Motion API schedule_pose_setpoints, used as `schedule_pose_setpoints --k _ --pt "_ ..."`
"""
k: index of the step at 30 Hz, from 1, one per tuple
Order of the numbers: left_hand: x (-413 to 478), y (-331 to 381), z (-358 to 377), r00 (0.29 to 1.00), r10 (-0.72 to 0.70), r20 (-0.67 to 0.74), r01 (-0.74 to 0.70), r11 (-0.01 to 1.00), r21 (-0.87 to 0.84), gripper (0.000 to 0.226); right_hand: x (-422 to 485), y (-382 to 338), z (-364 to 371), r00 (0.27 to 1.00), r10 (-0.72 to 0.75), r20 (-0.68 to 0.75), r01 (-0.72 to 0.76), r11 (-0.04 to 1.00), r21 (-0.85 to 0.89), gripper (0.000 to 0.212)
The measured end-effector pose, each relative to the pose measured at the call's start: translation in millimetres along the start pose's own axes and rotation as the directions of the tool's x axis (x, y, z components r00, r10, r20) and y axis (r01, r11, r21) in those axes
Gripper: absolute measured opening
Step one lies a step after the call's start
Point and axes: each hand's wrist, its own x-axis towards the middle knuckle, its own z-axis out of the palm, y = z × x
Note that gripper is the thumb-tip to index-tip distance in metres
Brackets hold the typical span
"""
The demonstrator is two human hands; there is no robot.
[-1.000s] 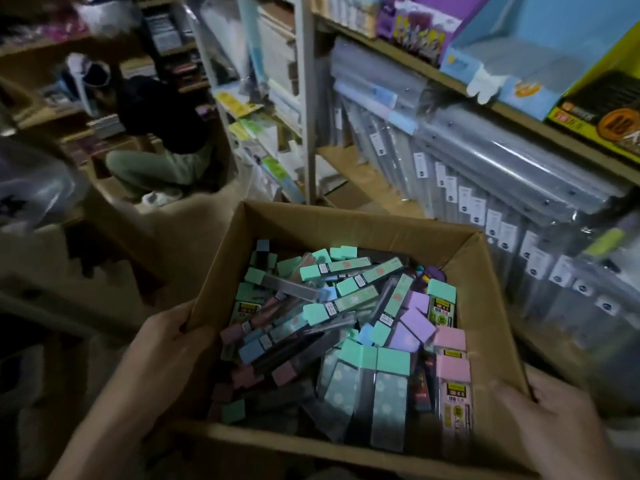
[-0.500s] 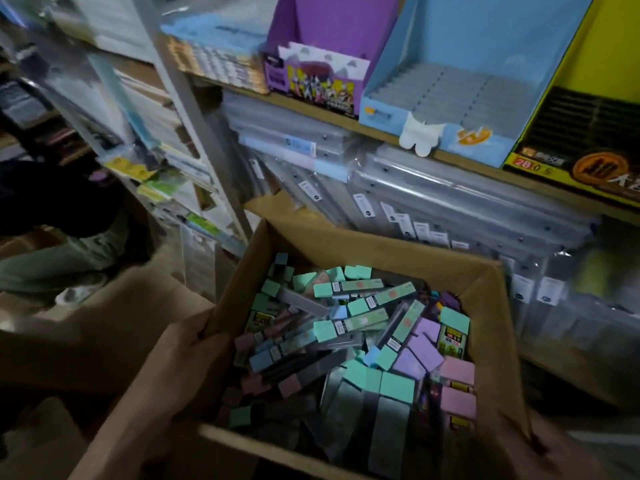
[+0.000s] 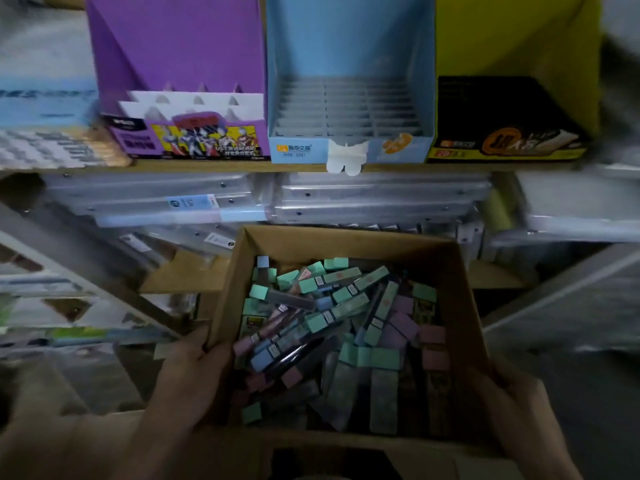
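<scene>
The left hand (image 3: 194,372) grips the cardboard box (image 3: 349,245) at its left rim, fingers curled. The right hand (image 3: 512,407) clasps the near right corner, fingertips hidden.

My left hand (image 3: 187,372) and right hand (image 3: 512,403) grip the box (image 3: 346,244) at either side, what seem small cases (image 3: 349,306) heaped inside it, behind it a shelf (image 3: 207,167) carrying three display cartons (image 3: 349,46) side by side.
</scene>
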Motion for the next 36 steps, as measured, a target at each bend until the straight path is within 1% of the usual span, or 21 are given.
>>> schedule_pose_setpoints --k 1,3,5,8,11,14,17,20,23,25,26,27,28,29,31,32,33,35,36 --pt "5.0 -2.1 1.0 1.000 0.005 -0.001 -0.005 1.000 0.001 0.015 -2.3 -3.0 2.4 1.000 -0.007 0.000 0.007 1.000 -0.024 0.017" --pt "13.3 -7.1 3.9 1.000 0.001 -0.025 -0.001 1.000 -0.002 0.007 2.4 -1.9 8.0 1.000 -0.006 -0.017 0.006 1.000 0.013 0.019" --pt "18.1 -12.9 9.0 0.999 -0.004 -0.038 0.005 1.000 0.022 0.002 7.2 -3.9 4.2 1.000 0.020 -0.023 -0.020 1.000 0.008 0.019" --pt "20.3 -16.5 17.2 0.998 -0.027 -0.062 0.028 1.000 0.008 0.008 11.7 -4.3 7.5 1.000 0.011 0.014 -0.011 1.000 -0.016 0.020" --pt "28.1 -18.1 19.5 0.994 -0.035 -0.101 0.041 0.997 0.060 0.009 17.4 -0.6 8.4 1.000 0.006 -0.012 -0.006 1.000 -0.028 0.023" --pt "35.8 -21.1 19.5 0.994 -0.049 -0.102 0.063 0.988 0.144 0.003 19.0 -2.4 12.1 1.000 -0.024 -0.018 0.023 0.996 -0.085 0.023" --pt "38.4 -22.0 20.3 0.992 -0.013 -0.124 0.040 0.974 0.221 0.004 22.0 -3.1 13.8 0.999 -0.027 -0.031 0.023 0.991 -0.132 0.022" --pt "38.2 -20.3 21.3 0.987 0.023 -0.156 0.020 0.963 0.269 0.015 25.5 0.3 14.3 0.999 -0.011 -0.044 0.003 0.985 -0.172 0.025" --pt "37.7 -18.0 21.8 0.985 0.036 -0.167 0.014 0.958 0.288 0.018 25.3 -2.3 13.4 1.000 0.012 -0.009 -0.014 0.979 -0.206 0.023" --pt "35.2 -14.1 21.7 0.985 0.061 -0.163 -0.007 0.950 0.312 0.018 23.2 -8.0 12.3 1.000 -0.002 0.013 0.005 0.970 -0.242 0.017" --pt "33.0 -11.4 20.8 0.982 0.096 -0.166 -0.034 0.940 0.340 0.014 21.9 -12.2 11.5 1.000 -0.029 0.009 0.030 0.961 -0.275 0.016" --pt "28.1 -6.7 20.3 0.972 0.151 -0.177 -0.077 0.926 0.369 0.007 20.5 -17.3 9.8 0.997 -0.074 -0.018 0.065 0.950 -0.306 0.022" --pt "22.8 -1.5 19.9 0.951 0.230 -0.205 -0.134 0.908 0.397 0.013 19.2 -22.4 7.6 0.987 -0.147 -0.061 0.120 0.938 -0.327 0.033" --pt "17.6 3.1 20.1 0.918 0.326 -0.225 -0.212 0.885 0.414 0.025 17.0 -28.6 5.0 0.964 -0.244 -0.104 0.197 0.922 -0.333 0.041" --pt "9.5 13.5 23.9 0.845 0.481 -0.235 -0.363 0.837 0.409 0.044 14.3 -42.9 2.1 0.884 -0.448 -0.135 0.385 0.860 -0.334 0.043" --pt "7.9 19.3 28.7 0.833 0.510 -0.214 -0.399 0.823 0.404 0.051 16.4 -48.9 3.2 0.845 -0.522 -0.115 0.464 0.824 -0.326 0.041" --pt "8.1 24.8 35.2 0.837 0.516 -0.182 -0.416 0.817 0.400 0.054 20.2 -55.7 6.0 0.824 -0.563 -0.066 0.522 0.799 -0.299 0.039" --pt "12.3 34.1 52.7 0.859 0.504 -0.092 -0.439 0.817 0.375 0.054 33.2 -69.9 18.0 0.814 -0.574 0.090 0.578 0.783 -0.232 0.035" --pt "15.4 37.5 61.3 0.863 0.502 -0.050 -0.455 0.818 0.353 0.052 41.9 -74.9 27.0 0.796 -0.577 0.182 0.605 0.767 -0.214 0.032"
